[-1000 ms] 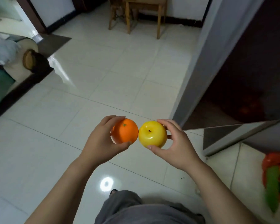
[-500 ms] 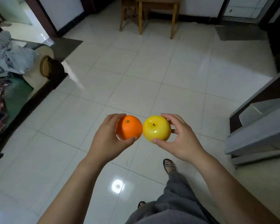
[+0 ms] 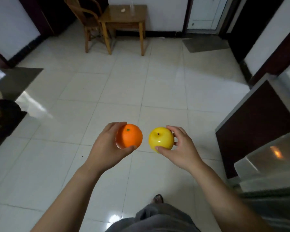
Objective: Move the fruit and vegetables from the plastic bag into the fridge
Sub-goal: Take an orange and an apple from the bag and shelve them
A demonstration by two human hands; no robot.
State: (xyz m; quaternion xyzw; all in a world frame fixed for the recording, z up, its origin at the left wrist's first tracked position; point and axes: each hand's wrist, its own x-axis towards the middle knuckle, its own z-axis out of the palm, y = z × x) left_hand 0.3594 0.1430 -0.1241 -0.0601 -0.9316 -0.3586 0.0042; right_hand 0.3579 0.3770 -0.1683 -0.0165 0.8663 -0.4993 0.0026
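Note:
My left hand (image 3: 107, 148) grips an orange (image 3: 130, 138) with a small green stem mark, held out over the tiled floor. My right hand (image 3: 182, 148) grips a shiny yellow apple (image 3: 161, 138) beside it, thumb under and fingers behind. A small gap separates the two fruits. At the right edge stands the fridge (image 3: 264, 158), grey with a dark brown panel, its lower right part showing pale shelves. The plastic bag is out of view.
A wooden table (image 3: 124, 19) and a wooden chair (image 3: 85, 19) stand against the far wall. A grey mat (image 3: 206, 45) lies by the far right doorway. Dark furniture (image 3: 5, 113) sits at the left edge. My leg and sandalled foot (image 3: 157, 198) show below.
The view has swung away from the bag and risen, bringing the table and far wall into sight. The two fruits, which touched before, are now slightly apart. Both hands keep their hold.

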